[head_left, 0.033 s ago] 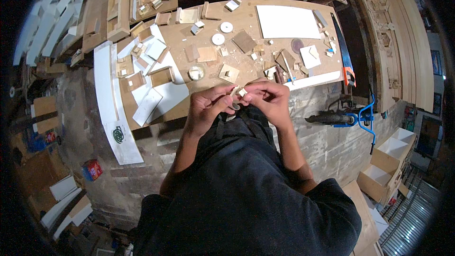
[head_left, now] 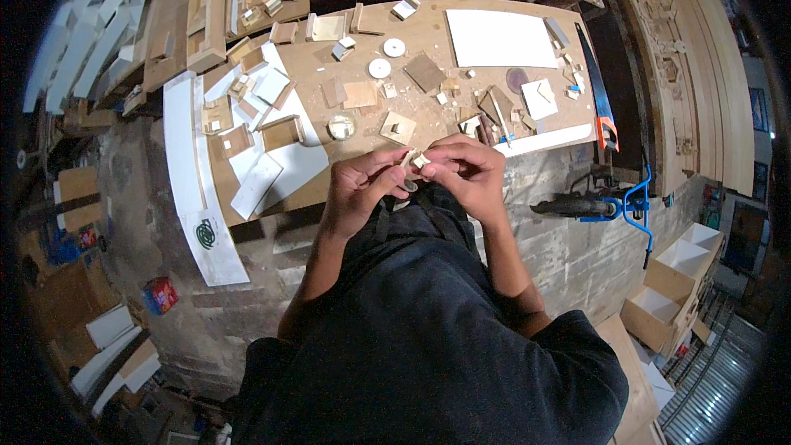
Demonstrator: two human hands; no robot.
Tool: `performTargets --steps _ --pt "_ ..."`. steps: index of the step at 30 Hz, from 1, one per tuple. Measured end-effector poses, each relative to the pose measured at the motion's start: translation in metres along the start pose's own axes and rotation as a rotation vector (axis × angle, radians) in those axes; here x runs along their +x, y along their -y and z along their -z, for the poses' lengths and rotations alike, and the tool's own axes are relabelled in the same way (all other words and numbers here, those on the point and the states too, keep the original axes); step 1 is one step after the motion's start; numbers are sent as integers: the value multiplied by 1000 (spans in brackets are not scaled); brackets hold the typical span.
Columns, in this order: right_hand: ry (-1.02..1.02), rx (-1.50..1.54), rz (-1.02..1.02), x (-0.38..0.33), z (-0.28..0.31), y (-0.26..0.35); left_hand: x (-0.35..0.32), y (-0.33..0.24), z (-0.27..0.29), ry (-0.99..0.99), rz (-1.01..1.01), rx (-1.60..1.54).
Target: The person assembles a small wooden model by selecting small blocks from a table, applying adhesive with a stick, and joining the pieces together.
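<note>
Close in front of my body, past the near edge of the workbench (head_left: 371, 132), both hands meet. Between the fingertips of my right hand (head_left: 468, 171) is a small pale wooden block (head_left: 421, 161). My left hand (head_left: 362, 184) pinches a thin pale strip (head_left: 407, 157) right beside the block; its material is too small to make out. Both hands are closed, and my fingers partly cover these pieces. On the bench just beyond my hands lies a square wooden piece with a small knob-like block on it (head_left: 397, 127).
Wooden offcuts and small box-like parts (head_left: 284, 130) crowd the bench's left. A white board (head_left: 501, 38) lies at the far right, and a handsaw (head_left: 607, 132) hangs over the right edge. White discs (head_left: 379, 68) sit mid-bench. A small blue bike (head_left: 614, 206) stands at right.
</note>
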State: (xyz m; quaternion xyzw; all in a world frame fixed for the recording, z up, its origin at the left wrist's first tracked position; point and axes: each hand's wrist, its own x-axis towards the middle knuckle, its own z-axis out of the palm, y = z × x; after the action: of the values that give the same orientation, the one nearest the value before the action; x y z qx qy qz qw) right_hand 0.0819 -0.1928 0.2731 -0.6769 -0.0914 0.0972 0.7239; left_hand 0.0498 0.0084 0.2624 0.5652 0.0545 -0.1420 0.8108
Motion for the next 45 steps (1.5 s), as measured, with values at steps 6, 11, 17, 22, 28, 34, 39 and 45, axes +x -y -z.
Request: performTargets --steps 6,11,17,22,28,34,39,45 --pt "-42 -236 145 3 -5 11 -2 -2 -2 -17 -39 36" --pt "13 -212 88 4 -2 13 -3 1 2 -12 -86 91" --pt "-23 -81 12 5 -1 6 2 -7 0 -21 -57 11" --pt "-18 -51 -29 7 2 4 11 -17 1 -36 -15 168" --pt "-17 -44 -32 8 2 9 13 -14 3 4 -95 195" --pt "-83 -61 74 3 -4 14 7 -25 -1 33 -112 156" --pt "-110 17 195 0 -12 18 3 -27 -2 54 -182 148" --pt "-87 -197 287 1 -12 29 -5 -28 -3 35 -221 110"
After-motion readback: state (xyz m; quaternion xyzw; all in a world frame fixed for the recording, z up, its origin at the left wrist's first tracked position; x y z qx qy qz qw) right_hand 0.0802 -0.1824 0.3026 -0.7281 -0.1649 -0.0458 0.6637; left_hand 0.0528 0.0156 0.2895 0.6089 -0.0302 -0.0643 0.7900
